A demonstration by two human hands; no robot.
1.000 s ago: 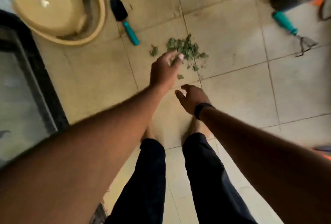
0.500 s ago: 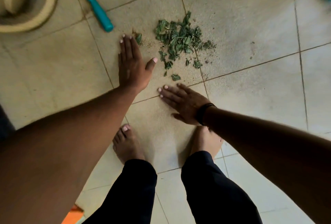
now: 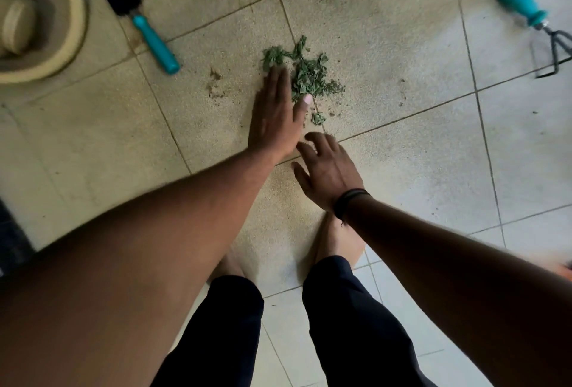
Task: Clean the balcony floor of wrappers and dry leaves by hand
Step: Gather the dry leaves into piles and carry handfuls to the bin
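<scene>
A small heap of green dry leaves [image 3: 305, 75] lies on the beige tiled floor [image 3: 402, 46] in front of me. My left hand [image 3: 275, 117] lies flat on the tile with straight fingers, its fingertips and thumb against the left side of the heap. One loose leaf bit [image 3: 318, 118] sits just right of the thumb. My right hand [image 3: 326, 169], a dark band on its wrist, hovers below the heap with fingers spread and loosely bent, holding nothing.
A black trowel with a teal handle [image 3: 148, 36] lies to the upper left beside a cream plastic basin [image 3: 71, 24]. A teal-handled hand rake [image 3: 532, 15] lies at the upper right. Soil specks [image 3: 215, 83] dot the tile. My bare feet and dark trousers [image 3: 340, 309] are below.
My left hand has slid right across the tile up against the leaf heap, pushing the stray leaf at the left into it. My right hand has lifted slightly and turned toward the heap.
</scene>
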